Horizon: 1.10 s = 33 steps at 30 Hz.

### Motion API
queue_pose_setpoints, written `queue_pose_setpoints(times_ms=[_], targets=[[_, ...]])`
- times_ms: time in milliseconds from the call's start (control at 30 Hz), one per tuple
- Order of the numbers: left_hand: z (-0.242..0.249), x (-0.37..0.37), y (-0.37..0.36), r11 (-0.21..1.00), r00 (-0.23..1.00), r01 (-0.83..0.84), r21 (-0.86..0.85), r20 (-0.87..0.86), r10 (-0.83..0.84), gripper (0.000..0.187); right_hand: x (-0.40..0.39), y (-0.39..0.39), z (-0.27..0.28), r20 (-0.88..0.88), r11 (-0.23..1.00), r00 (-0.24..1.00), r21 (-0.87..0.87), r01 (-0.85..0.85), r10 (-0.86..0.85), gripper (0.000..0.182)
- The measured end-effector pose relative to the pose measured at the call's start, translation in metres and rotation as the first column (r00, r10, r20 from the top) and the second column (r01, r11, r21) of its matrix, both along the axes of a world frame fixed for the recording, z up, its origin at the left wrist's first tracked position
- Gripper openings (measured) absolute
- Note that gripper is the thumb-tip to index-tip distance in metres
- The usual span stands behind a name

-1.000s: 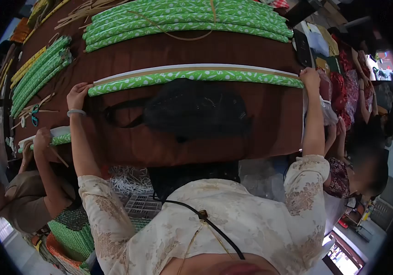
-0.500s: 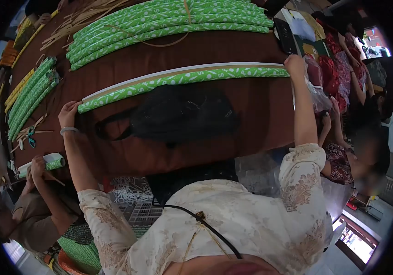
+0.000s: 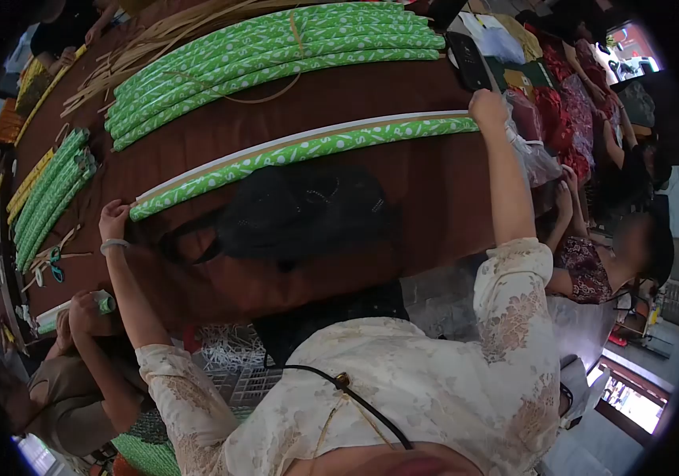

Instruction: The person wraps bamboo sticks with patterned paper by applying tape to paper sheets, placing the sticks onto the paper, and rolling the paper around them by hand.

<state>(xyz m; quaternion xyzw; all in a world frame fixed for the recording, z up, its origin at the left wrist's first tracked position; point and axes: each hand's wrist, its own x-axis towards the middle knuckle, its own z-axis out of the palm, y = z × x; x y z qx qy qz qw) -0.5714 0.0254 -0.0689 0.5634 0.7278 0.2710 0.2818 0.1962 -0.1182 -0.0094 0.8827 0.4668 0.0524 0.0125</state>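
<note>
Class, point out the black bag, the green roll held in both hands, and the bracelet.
Black bag (image 3: 300,213), head view: middle of its body.
Held green roll (image 3: 304,149), head view: middle of its length.
Bracelet (image 3: 114,243), head view: its visible band.

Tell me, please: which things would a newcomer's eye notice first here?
Probably the large green bundle first, on the far part of the table. Then the long green roll, its ends held by the left hand and right hand. The black bag lies on the near side of that roll.
</note>
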Motion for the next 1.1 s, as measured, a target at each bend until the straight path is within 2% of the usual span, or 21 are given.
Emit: queue_pose_setpoints(times_ms=[33, 100, 200, 267, 300, 333, 400, 467, 533, 600, 667, 700, 733, 800, 833, 900, 967, 1000, 1033, 1067, 1100], targets=[[0.001, 0.003, 0.000, 1.000, 1.000, 0.004, 0.004, 0.001, -0.004, 0.047, -0.001, 0.001, 0.001, 0.006, 0.999, 1.000, -0.029, 0.020, -0.020, 0.018], [0.006, 0.012, -0.004, 0.998, 0.990, -0.041, 0.050, -0.132, 0.047, 0.050, -0.002, 0.003, 0.002, 0.011, 0.998, 0.999, -0.050, 0.042, -0.042, 0.018], [0.019, 0.028, -0.007, 0.997, 0.982, -0.081, 0.019, -0.170, 0.083, 0.051, 0.003, -0.002, 0.005, -0.008, 0.997, 0.998, -0.034, 0.062, -0.063, 0.017], [0.022, 0.031, -0.006, 0.997, 0.989, -0.076, -0.011, -0.126, 0.073, 0.051, 0.009, -0.009, 0.008, -0.136, 0.999, 0.990, 0.011, 0.033, -0.032, 0.017], [0.023, 0.029, -0.006, 0.995, 0.993, -0.086, -0.053, -0.091, 0.081, 0.051, 0.013, -0.015, 0.010, -0.266, 0.993, 0.964, 0.111, 0.029, 0.002, 0.018], [0.022, 0.029, -0.005, 0.994, 0.994, -0.084, -0.069, -0.071, 0.079, 0.051, 0.016, -0.022, 0.011, -0.262, 0.993, 0.965, 0.117, 0.031, 0.000, 0.018], [0.025, 0.034, -0.007, 0.994, 0.995, -0.080, -0.068, -0.071, 0.075, 0.050, 0.016, -0.035, 0.010, -0.370, 0.883, 0.926, 0.457, 0.108, 0.078, 0.019], [0.024, 0.030, -0.010, 0.993, 0.994, -0.084, -0.077, -0.083, 0.078, 0.049, 0.008, -0.048, 0.017, -0.370, 0.873, 0.925, 0.475, 0.108, 0.087, 0.017], [0.016, 0.021, -0.005, 0.999, 0.997, -0.030, -0.025, 0.077, 0.032, 0.045, 0.007, -0.058, 0.016, -0.270, 0.804, 0.920, 0.589, -0.076, 0.285, 0.015], [0.012, 0.016, -0.006, 0.998, 0.994, -0.046, -0.037, 0.102, 0.049, 0.038, 0.002, -0.068, 0.017, -0.299, 0.787, 0.884, 0.607, -0.114, 0.359, 0.012], [0.004, 0.010, -0.011, 0.985, 0.989, 0.044, 0.167, 0.129, -0.066, 0.030, -0.005, -0.077, 0.014, -0.172, 0.744, 0.891, 0.626, -0.231, 0.421, 0.011], [0.016, 0.027, -0.025, 0.972, 0.994, -0.004, 0.236, 0.108, -0.022, 0.022, -0.014, -0.081, 0.017, -0.230, 0.768, 0.885, 0.611, -0.192, 0.404, 0.012], [0.027, 0.042, -0.037, 0.974, 0.995, -0.010, 0.228, 0.102, -0.013, 0.022, -0.018, -0.084, 0.016, -0.238, 0.771, 0.881, 0.607, -0.194, 0.409, 0.012], [0.046, 0.069, -0.054, 0.889, 0.992, -0.018, 0.458, -0.099, 0.072, 0.016, -0.021, -0.091, 0.015, -0.266, 0.789, 0.891, 0.596, -0.147, 0.367, 0.015], [0.053, 0.083, -0.061, 0.890, 0.992, -0.018, 0.456, -0.105, 0.074, 0.016, -0.013, -0.094, 0.006, -0.226, 0.781, 0.898, 0.599, -0.178, 0.377, 0.017], [0.064, 0.103, -0.078, 0.790, 0.951, 0.257, 0.556, -0.292, -0.104, 0.013, -0.016, -0.097, 0.007, -0.190, 0.794, 0.930, 0.589, -0.147, 0.314, 0.019], [0.073, 0.118, -0.089, 0.664, 0.866, 0.479, 0.574, -0.435, -0.248, 0.013, -0.019, -0.096, 0.009, -0.062, 0.817, 0.932, 0.506, -0.278, 0.356, 0.022], [0.079, 0.133, -0.098, 0.672, 0.846, 0.502, 0.544, -0.469, -0.253, 0.014, -0.028, -0.093, 0.015, 0.008, 0.822, 0.921, 0.447, -0.352, 0.390, 0.024], [0.074, 0.136, -0.101, 0.634, 0.838, 0.540, 0.553, -0.420, -0.348, 0.013, -0.027, -0.089, 0.012, 0.027, 0.760, 0.864, 0.463, -0.457, 0.503, 0.026], [0.074, 0.148, -0.107, 0.674, 0.846, 0.532, 0.512, -0.357, -0.397, 0.014, -0.023, -0.085, 0.005, 0.020, 0.760, 0.837, 0.407, -0.506, 0.547, 0.027], [0.077, 0.161, -0.112, 0.648, 0.833, 0.552, 0.524, -0.326, -0.446, 0.014, -0.034, -0.081, 0.008, 0.011, 0.765, 0.821, 0.355, -0.537, 0.570, 0.028]])
